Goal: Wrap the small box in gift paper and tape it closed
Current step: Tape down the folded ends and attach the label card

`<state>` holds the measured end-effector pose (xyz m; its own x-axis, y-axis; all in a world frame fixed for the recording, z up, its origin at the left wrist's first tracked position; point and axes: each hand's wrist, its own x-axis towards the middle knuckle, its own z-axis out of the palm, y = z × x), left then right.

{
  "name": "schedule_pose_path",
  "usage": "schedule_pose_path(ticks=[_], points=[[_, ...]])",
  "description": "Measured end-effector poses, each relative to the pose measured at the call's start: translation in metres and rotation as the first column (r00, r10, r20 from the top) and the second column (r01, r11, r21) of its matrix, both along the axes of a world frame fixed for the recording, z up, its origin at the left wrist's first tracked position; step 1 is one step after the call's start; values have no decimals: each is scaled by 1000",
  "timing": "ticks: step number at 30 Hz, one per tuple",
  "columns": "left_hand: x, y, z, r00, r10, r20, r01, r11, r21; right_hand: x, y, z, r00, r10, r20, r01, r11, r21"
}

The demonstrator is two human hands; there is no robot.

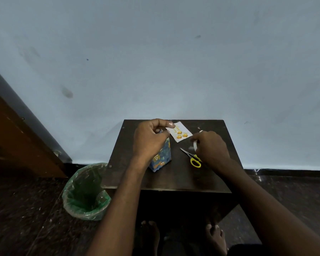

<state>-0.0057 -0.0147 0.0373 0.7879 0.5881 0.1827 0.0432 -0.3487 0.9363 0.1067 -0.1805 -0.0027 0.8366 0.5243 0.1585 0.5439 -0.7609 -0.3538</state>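
— Where's the small blue-and-yellow wrapped box (162, 159)?
— Centre frame, upright on the dark wooden table (175, 178), left hand (149, 140) curled over its top.
— The right hand (211, 146)?
— Pinching a white tape roll (195, 145), above yellow-handled scissors (191, 157).

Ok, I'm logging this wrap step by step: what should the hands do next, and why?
Probably bring the right hand, which grips the tape roll, across to the box top. The left hand pinches the folded paper there, the box stands upright already wrapped, and the scissors lie untouched, so that fold seems to await tape.

Box (162, 156) left of scissors (192, 157), on table (174, 178).
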Motion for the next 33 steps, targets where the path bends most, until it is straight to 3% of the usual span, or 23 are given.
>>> schedule_pose_path(ticks=[3, 5, 7, 9, 11, 14, 19, 27, 33], points=[[-1, 0, 1, 1000, -7, -23, 8, 999, 36, 6, 1, -5, 999, 49, 6, -48, 994, -103], [-1, 0, 1, 999, -19, -29, 21, 998, 60, 5, 5, -1, 994, 48, 99, -42, 997, -60], [-1, 0, 1, 999, -33, -29, 35, 996, 81, -4, 9, 13, 994, 37, 105, -64, 962, 264], [-1, 0, 1, 998, -45, -33, 48, 993, 106, -10, 14, 28, 988, 148, -35, -94, 779, 620], [-2, 1, 2, 998, -53, -39, 57, 990, 129, -17, 18, 43, 936, 317, -151, -95, 642, 761], [-3, 1, 1, 998, -50, -35, 55, 986, 156, -22, 18, 47, 906, 395, -151, -141, 619, 772], [-2, 2, -1, 998, -46, -45, 53, 984, 169, -22, 20, 38, 934, 349, -81, -184, 660, 729], [-4, 2, 0, 995, -88, -49, 96, 975, 200, -18, 21, 45, 904, 375, -203, -50, 564, 824], [-3, 1, 0, 997, -65, -49, 74, 971, 226, -16, 19, 41, 877, 404, -260, -67, 638, 767]])
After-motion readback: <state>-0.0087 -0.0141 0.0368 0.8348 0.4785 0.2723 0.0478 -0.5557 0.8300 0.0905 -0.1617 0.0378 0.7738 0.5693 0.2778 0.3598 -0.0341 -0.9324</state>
